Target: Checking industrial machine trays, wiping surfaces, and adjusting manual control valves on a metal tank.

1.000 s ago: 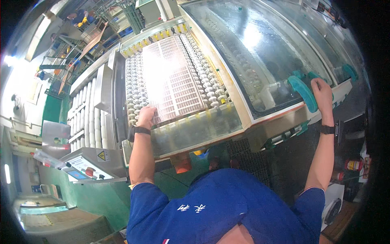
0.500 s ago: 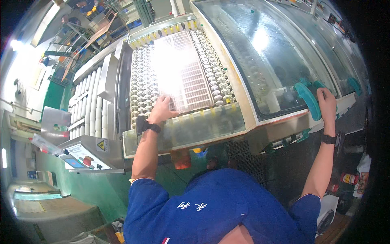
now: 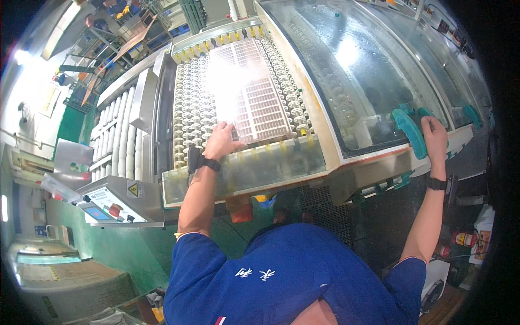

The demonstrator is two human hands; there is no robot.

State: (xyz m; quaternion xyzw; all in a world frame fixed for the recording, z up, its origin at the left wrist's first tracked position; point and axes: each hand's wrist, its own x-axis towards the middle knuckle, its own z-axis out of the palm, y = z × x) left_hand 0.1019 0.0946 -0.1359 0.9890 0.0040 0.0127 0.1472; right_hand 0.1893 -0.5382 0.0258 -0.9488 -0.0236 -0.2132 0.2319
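Note:
A flat, pale copper-coloured panel (image 3: 265, 111) with rows of small rectangular patterns lies on the white wheel rollers (image 3: 189, 103) of a conveyor. Strong glare washes out its left part. At its near left corner is my left hand (image 3: 221, 142), thumb and fingers spread, the fingertips on or right by the panel's edge. Over on the right, my right hand (image 3: 436, 140) is closed at a curved green handle (image 3: 409, 134) on the front edge of a clear machine cover (image 3: 363, 70); part of the grip is hidden.
Left of the wheels stand a metal housing, white cylinder rollers (image 3: 123, 135) and a control box (image 3: 111, 208) with a screen and red knob. A clear front wall (image 3: 249, 170) borders the conveyor. Another person's yellow-gloved hands (image 3: 126, 10) show at the far left, beyond a rack.
The panel has shifted a little to the right on the wheels, and my left hand has moved slightly right with it. My right hand stays at the green handle.

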